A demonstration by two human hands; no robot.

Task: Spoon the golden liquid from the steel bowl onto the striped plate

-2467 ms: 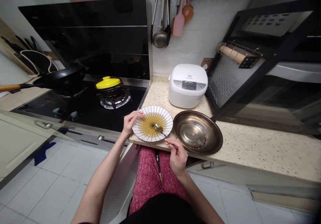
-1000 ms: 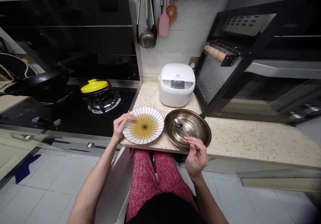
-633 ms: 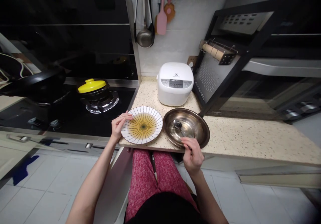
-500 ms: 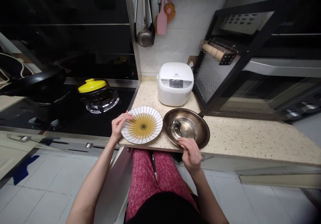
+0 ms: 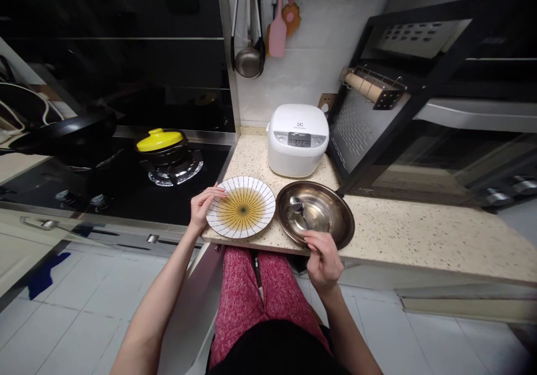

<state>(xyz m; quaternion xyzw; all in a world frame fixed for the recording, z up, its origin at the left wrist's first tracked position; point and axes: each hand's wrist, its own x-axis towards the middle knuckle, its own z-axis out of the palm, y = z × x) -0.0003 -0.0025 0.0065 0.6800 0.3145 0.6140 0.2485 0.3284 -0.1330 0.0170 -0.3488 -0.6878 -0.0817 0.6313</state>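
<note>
Pinched in the right hand (image 5: 324, 260), the spoon (image 5: 297, 205) points to the basin's (image 5: 342, 218) ten, for reach, I judge; left hand (image 5: 203, 207), grip unclear, likely steadies plate (image 5: 259, 212) from nine o'clock.

The person's 2 arms are bare. The left arm (image 5: 155, 302) reaches forward, the left hand (image 5: 203, 207) back up, its fingers (image 5: 216, 192) extended; the right arm (image 5: 352, 333) slants inward, the right hand (image 5: 325, 258) curled in a pinch.
</note>
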